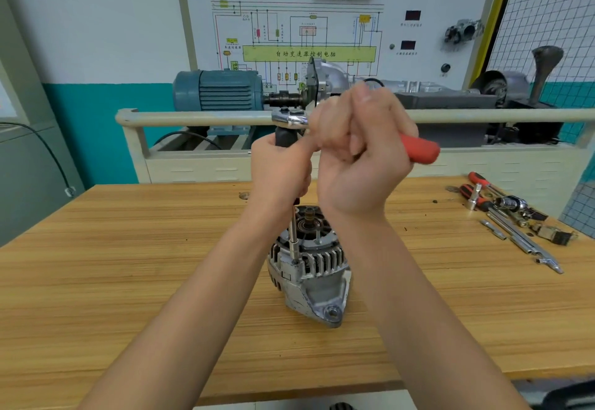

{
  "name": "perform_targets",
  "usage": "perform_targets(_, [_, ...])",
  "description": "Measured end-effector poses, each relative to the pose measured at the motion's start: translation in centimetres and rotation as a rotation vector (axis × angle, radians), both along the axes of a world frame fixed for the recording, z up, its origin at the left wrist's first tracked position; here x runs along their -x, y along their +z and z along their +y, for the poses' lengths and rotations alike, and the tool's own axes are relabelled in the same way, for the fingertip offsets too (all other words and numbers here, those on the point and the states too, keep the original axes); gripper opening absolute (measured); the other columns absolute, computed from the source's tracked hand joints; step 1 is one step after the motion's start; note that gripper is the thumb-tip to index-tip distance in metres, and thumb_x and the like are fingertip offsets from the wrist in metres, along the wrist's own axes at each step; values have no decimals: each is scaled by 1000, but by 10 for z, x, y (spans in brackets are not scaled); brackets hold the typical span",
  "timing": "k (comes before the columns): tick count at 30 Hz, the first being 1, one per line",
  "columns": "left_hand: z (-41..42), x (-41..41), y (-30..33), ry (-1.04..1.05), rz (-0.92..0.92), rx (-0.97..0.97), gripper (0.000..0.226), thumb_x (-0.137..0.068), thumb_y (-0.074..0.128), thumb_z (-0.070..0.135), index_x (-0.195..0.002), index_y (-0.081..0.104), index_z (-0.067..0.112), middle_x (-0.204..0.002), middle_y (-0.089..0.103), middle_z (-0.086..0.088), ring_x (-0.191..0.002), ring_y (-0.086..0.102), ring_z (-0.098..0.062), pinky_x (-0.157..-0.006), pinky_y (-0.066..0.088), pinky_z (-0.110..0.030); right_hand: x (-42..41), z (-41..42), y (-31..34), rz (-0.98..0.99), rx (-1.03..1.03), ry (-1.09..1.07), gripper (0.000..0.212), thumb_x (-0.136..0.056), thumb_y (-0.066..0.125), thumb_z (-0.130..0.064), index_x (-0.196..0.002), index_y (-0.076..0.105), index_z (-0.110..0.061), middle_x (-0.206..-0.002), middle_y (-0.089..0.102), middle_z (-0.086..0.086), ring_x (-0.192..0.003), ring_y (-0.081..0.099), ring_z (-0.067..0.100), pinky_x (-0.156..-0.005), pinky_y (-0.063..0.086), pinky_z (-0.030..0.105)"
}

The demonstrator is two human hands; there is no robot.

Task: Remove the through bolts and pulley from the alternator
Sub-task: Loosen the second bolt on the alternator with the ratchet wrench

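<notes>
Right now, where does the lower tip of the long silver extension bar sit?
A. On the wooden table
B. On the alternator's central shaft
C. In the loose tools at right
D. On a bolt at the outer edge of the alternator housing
D: the long silver extension bar ends on a bolt at the rim of the ribbed grey metal alternator, left of its central shaft.

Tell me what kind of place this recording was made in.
Probably an automotive training workshop or vocational classroom. A wall-mounted teaching panel carries a printed wiring diagram, a demonstration rig with a blue electric motor coupled to a gearbox stands behind, and an alternator sits on a wooden workbench beside loose hand tools.
</notes>
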State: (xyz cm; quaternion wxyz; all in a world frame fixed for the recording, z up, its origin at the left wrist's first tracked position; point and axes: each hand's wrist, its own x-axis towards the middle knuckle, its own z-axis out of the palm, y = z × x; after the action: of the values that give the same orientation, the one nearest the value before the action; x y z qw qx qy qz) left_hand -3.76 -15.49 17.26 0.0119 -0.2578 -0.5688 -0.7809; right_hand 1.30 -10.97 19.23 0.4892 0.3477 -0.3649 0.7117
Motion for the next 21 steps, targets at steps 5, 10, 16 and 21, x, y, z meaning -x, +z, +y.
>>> perform_targets(5, [-19,9,1,-388,56,89,37,-80,60,5,-51,42,17,-41,31,4,-35,25,-11,-37,25,-17,5,30,12,-176,166,558,49,-84,40,-11,-35,35,-17,-33,19,-3,-38,9,13,-42,21,23])
perform_targets(10, [-19,11,4,-504,43,170,37,-76,58,14,-47,35,18,-38,25,6,-31,20,-8,-36,18,-17,12,37,12,-197,289,691,49,-84,40,-14,-35,34,-16,-32,24,-4,-39,8,13,-41,20,22])
perform_targets(16, [-6,10,1,-219,-10,139,44,-84,51,0,-51,29,19,-39,23,6,-33,16,-9,-37,17,-14,6,15,5,-61,66,219,47,-85,44,-4,-41,38,-19,-37,28,-6,-36,21,9,-47,21,26])
perform_targets(21, [15,-10,3,-79,279,-26,25,-88,36,31,-65,30,27,-55,33,10,-56,31,-5,-59,26,-26,3,-13,-8,70,-112,-304,33,-79,52,-9,-50,40,-19,-49,34,-12,-44,30,6,-52,27,21])
